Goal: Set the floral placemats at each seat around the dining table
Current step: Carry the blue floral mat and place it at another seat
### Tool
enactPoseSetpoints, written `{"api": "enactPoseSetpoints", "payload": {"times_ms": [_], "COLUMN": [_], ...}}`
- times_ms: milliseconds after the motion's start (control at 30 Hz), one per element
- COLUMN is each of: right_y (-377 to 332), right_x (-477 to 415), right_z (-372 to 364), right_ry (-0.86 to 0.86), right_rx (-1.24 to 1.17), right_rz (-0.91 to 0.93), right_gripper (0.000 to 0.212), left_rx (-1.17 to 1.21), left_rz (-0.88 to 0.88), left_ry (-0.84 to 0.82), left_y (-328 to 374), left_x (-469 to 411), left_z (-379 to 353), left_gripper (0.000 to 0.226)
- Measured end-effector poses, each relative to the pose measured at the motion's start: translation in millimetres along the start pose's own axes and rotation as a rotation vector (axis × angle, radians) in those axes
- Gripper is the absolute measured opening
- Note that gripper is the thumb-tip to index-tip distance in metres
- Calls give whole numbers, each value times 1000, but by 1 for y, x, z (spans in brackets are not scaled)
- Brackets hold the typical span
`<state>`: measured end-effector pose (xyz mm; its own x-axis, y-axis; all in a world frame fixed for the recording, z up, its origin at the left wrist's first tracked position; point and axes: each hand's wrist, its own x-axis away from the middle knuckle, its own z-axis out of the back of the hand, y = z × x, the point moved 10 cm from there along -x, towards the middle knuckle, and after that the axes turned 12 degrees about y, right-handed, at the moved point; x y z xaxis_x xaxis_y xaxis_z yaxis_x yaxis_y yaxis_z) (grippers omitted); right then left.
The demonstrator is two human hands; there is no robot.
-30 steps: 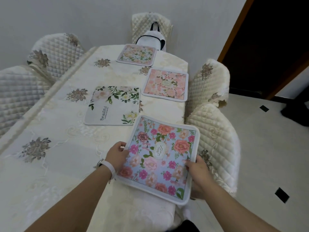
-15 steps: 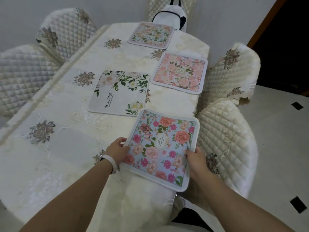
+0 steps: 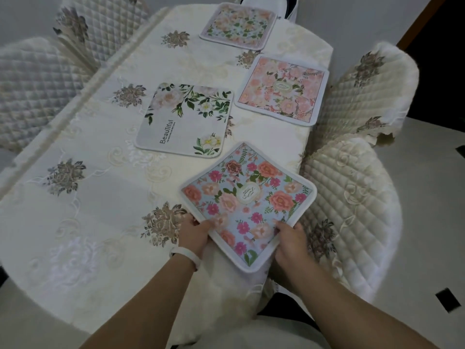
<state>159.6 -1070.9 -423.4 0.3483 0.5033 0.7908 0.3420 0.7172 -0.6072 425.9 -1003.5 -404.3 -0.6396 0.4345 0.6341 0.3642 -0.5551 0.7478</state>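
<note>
Blue and strewn with pink and orange flowers, the blue placemat [image 3: 247, 205] sat at the near right corner of the table [image 3: 88, 197] in the head view, turned like a diamond with one corner pointing back at the person. The left hand [image 3: 195, 233], with a white wristband [image 3: 186, 255] on its wrist, gripped the mat's lower left edge with curled fingers. The right hand [image 3: 292, 240] pinched the lower right edge, thumb on top of the print. Whether the mat lay flat on the cream embroidered tablecloth [image 3: 75, 137] or was raised a little could not be told. Just beyond it, toward the middle of the table, lay a white placemat [image 3: 183, 119] with green leaves and the word "Beautiful". A pink placemat [image 3: 283, 90] lay at the right edge further along, and a pale floral placemat [image 3: 237, 26] lay at the far end. Quilted cream chairs stood round the table: a near chair [image 3: 352, 210] just beside the blue mat, a second chair [image 3: 364, 89] by the pink one, and others on the left side [image 3: 30, 84].
</note>
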Motion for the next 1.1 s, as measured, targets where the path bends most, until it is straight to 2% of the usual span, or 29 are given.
{"api": "enactPoseSetpoints", "payload": {"times_ms": [267, 433, 533, 633, 833, 967, 1100], "right_y": [25, -3, -28, -40, -34, -31, -21], "right_x": [19, 11, 2, -13, -14, -8, -8], "right_z": [10, 21, 22, 21, 9, 6, 15], "right_ry": [-97, -15, -28, -55, -214, -213, -206], "right_rx": [139, 178, 221, 398, 735, 747, 661], "right_rz": [64, 161, 245, 284, 288, 281, 246], "right_gripper": [21, 19, 16, 15, 16, 18, 24], "left_rx": [-4, -2, -57, -98, -258, -345, -469], "left_rz": [-111, -101, -79, -102, -130, -162, -256], "left_ry": [42, 74, -4, -76, -295, -321, -268], "left_y": [-6, -1, 5, 19, 42, 60, 77], "left_x": [21, 2, -14, -22, -23, -28, -34], "left_z": [16, 41, 51, 57, 43, 28, 6], "left_gripper": [32, 35, 34, 41, 49, 37, 28]}}
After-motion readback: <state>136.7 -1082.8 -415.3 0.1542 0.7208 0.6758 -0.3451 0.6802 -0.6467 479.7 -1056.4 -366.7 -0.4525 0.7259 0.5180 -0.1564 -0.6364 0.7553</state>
